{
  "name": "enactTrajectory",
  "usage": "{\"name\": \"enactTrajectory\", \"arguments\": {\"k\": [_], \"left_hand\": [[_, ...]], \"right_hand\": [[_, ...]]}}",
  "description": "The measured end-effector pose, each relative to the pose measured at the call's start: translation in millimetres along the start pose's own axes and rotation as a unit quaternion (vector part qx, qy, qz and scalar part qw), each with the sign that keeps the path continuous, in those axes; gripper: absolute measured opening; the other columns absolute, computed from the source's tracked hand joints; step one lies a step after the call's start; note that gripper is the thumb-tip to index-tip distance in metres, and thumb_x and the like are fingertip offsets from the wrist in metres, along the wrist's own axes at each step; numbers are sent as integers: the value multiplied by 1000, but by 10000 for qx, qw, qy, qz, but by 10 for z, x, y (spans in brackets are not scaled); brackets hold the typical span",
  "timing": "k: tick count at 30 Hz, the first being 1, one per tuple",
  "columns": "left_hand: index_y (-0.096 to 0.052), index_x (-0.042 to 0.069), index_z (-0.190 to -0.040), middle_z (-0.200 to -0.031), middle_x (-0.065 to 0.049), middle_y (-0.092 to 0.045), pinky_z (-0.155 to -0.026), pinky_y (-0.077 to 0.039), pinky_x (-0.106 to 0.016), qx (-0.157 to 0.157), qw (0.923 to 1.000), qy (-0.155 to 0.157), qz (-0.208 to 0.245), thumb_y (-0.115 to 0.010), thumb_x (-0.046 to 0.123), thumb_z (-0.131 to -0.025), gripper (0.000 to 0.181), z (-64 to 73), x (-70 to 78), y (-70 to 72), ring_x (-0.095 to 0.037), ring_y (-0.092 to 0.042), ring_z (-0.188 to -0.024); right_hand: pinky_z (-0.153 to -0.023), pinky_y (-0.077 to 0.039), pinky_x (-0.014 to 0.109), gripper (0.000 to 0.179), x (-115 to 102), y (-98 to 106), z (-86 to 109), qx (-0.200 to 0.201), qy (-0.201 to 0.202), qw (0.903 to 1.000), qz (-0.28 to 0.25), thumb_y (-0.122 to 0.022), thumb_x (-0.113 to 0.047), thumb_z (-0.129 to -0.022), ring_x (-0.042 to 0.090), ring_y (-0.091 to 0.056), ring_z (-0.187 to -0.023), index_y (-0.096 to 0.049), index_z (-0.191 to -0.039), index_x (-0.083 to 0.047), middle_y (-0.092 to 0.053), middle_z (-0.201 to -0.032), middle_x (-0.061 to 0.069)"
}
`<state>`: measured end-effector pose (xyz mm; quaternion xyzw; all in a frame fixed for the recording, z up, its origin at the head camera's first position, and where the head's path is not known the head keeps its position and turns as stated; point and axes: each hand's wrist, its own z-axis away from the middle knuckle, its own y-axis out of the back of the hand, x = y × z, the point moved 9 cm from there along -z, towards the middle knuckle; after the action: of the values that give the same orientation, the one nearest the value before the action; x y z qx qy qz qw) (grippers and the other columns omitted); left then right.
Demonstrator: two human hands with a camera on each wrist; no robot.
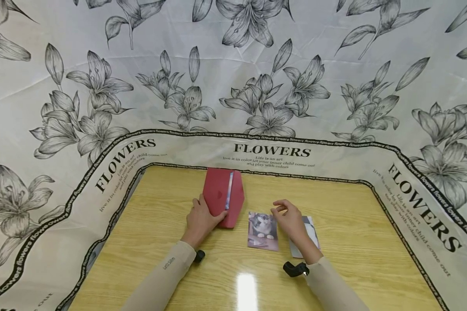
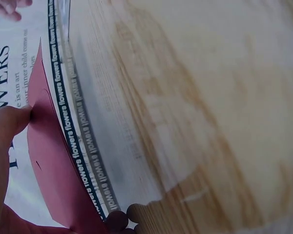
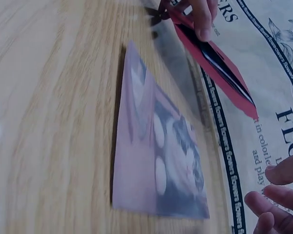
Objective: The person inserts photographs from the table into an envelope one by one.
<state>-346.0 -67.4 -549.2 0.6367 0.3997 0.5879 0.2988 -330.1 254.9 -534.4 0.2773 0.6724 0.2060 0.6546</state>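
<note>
My left hand (image 1: 202, 219) grips a red envelope (image 1: 217, 186), the thumb on its front face and the fingers behind its edge. From the envelope's opening shows a narrow strip of a card or photo (image 1: 229, 194); the rest of it is hidden inside. In the right wrist view the envelope (image 3: 237, 73) is tilted up with its slot parted. My right hand (image 1: 291, 221) hovers beside a cat photo (image 1: 262, 231), fingers loosely bent and holding nothing. The cat photo (image 3: 156, 161) lies face up on the table.
Under my right wrist lies another photo or card (image 1: 310, 231), partly covered. The wooden table (image 1: 346, 259) is bordered by a flower-printed cloth (image 1: 272, 149) rising at the back and sides. A glare spot shines near the front.
</note>
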Motion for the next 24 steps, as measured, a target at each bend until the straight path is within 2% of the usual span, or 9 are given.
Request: {"name": "enactTrajectory", "arguments": {"k": [4,10,17,24], "left_hand": [[-35,-5,-162,-127,-27,-53,-70,-61,-50,-46,10000,8,22,-79,74,-83,120,10,1,-2,-33,-67,-76],[-36,-6,-160,-125,-27,-54,-71,-61,-50,-7,10000,-7,50,-81,73,-83,119,23,9,19,-34,-68,-79],[-36,-7,-160,-125,-27,-55,-71,-61,-51,37,10000,-34,34,-80,73,-83,119,21,14,37,-34,-69,-80],[-37,-7,-159,-123,-27,-55,-71,-61,-51,57,10000,-24,-6,-80,73,-83,119,17,8,27,-34,-68,-80]], "right_hand": [[-65,-50,34,33,102,137,84,112,-7,9995,285,-70,-22,-105,23,-67,-86,-69,-133,-5,-73,-112,14],[-67,-49,38,37,263,323,227,148,-62,9970,753,-70,-24,-105,26,-67,-83,-68,-135,-3,-73,-114,16],[-82,-52,50,47,515,468,360,73,-283,9936,1092,-71,-32,-103,34,-67,-103,-65,-139,-2,-71,-121,19],[-77,-49,47,62,678,574,479,0,-372,9875,1530,-77,-38,-99,35,-62,-100,-60,-142,3,-65,-116,22]]}}
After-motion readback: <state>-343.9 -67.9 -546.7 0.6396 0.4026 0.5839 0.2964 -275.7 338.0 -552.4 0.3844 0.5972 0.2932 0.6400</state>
